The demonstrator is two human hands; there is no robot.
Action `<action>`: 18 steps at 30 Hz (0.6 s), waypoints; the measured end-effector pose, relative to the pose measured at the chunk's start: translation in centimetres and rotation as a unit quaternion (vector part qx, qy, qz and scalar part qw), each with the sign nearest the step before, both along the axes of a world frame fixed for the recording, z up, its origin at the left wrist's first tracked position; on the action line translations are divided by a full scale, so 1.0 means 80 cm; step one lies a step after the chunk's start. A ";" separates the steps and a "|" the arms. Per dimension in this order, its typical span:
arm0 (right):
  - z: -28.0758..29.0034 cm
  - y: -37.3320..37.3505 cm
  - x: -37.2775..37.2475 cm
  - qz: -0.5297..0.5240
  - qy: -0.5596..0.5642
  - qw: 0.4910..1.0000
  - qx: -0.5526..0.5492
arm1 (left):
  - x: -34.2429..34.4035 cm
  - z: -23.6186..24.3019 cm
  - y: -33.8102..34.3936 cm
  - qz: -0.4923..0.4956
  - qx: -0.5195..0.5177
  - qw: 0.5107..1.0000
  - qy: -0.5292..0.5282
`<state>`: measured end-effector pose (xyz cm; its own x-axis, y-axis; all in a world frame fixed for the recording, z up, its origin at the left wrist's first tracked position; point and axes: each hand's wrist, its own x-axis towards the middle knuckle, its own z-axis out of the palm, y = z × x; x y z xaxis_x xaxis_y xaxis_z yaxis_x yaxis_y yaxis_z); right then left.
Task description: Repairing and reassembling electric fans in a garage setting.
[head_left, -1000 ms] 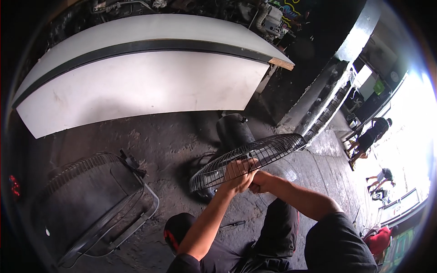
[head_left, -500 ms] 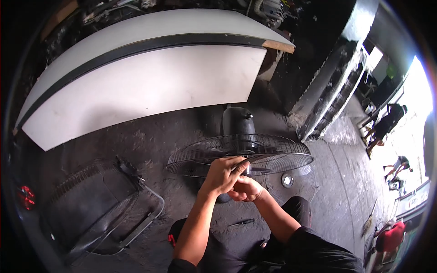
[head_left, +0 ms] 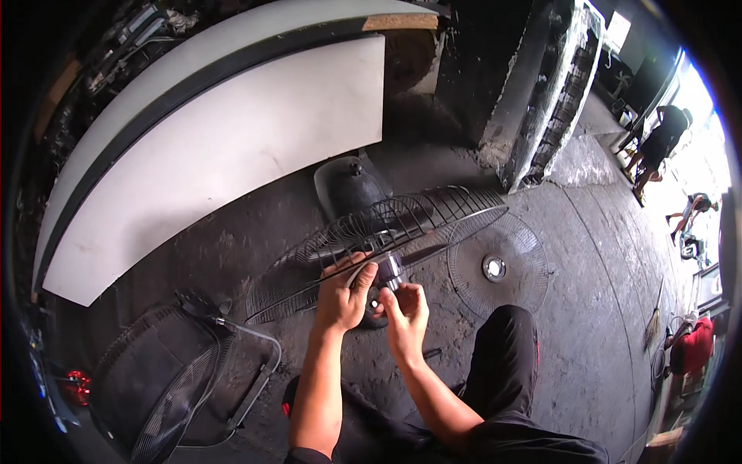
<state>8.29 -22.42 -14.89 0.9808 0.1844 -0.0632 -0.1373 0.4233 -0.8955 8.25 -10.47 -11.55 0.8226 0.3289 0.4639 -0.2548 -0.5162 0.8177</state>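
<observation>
One dark fan (head_left: 371, 222) stands on the floor in the middle of the scene, its wire cage slanting from near left up to far right, with the motor housing (head_left: 349, 191) behind on the far side. The shiny hub (head_left: 389, 269) lies at the cage's near face, between the person's two hands. The left hand (head_left: 342, 300) appears closed on the edge of a blade just left of the hub, thumb on the near side and fingertips hidden behind. The right hand (head_left: 406, 320) has thumb and fingers gathered at the hub's near end; whether they pinch it or merely rest there, I cannot tell. To work well here, the left hand is best kept close to the blade's root, where it can resist twisting without bending the blade, while the right keeps its fingertips square to the hub's axis, so any turn or pull stays straight. Light, even pressure should keep the cage from rocking, and knuckles are best held clear of its wires. The round grille (head_left: 468, 271) lying on the floor to the right, near the person's knee (head_left: 506, 332), calls for careful footing.
</observation>
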 end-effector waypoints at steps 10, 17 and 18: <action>-0.003 0.016 -0.020 0.014 0.126 0.984 0.126 | -0.010 0.028 -0.004 0.007 0.003 0.999 -0.049; -0.010 -0.013 -0.013 0.050 -0.088 0.984 -0.147 | 0.002 -0.028 -0.004 0.138 0.002 0.970 0.202; -0.005 -0.003 -0.020 0.106 -0.043 0.988 -0.104 | -0.003 -0.069 0.014 0.087 -0.011 0.978 0.187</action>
